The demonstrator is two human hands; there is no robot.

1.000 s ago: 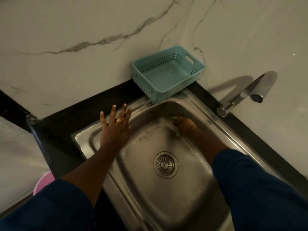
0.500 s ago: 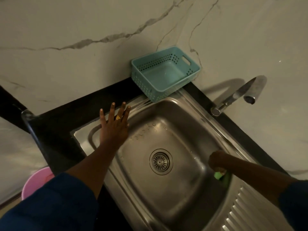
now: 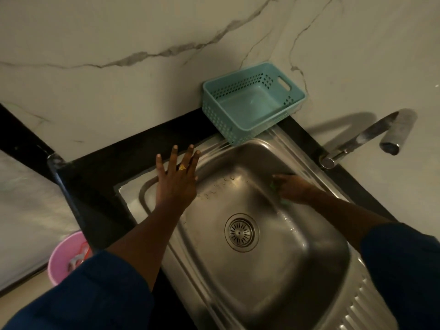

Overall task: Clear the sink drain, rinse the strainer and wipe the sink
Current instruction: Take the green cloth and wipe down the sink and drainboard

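Observation:
A stainless steel sink (image 3: 297,270) fills the middle of the head view, with the round strainer (image 3: 240,232) seated in its drain. My left hand (image 3: 176,179) lies flat, fingers spread, on the sink's left rim; a gold ring shows on one finger. Inside the basin, my right hand (image 3: 295,189) presses a green sponge (image 3: 275,186) against the far right wall. Most of the sponge is hidden under the fingers.
A teal perforated basket (image 3: 252,101) stands at the back on the black counter (image 3: 107,167). The chrome tap (image 3: 371,134) arches over the right rim. A pink bucket (image 3: 64,256) sits on the floor at the left. Drainboard ridges (image 3: 362,310) lie at the lower right.
My right hand with the sponge swept from the basin's back wall to the near right side and has returned to the far right wall. The left hand stayed on the rim.

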